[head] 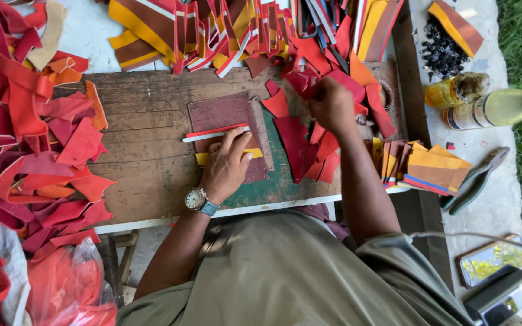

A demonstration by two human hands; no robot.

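At the far left a deep heap of red and orange offcuts (28, 127) spills over the edge of the wooden bench (140, 151), too many to count, seemingly pushed aside to leave bare boards in the middle. One dark maroon cutting mat (225, 115) lies there, and across it sits a layered strip of red, white and yellow material (215, 133). The left hand (228, 166), with one wristwatch (197, 199) on it, rests flat and open, fingers spread over the strip and mat, pressing rather than gripping, which looks like a way to keep the piece from sliding. Right of the mat lie a few loose dark red pieces (297, 148). The right hand (332, 105) reaches up into the red scraps near the back pile of striped strips (231, 30); its fingers curl closed, though whether they pinch a piece I cannot tell. Further right stand one small stack of orange and brown cut pieces (433, 169), two bottles (490, 105) lying sideways, and one pair of green-handled pliers (472, 181)
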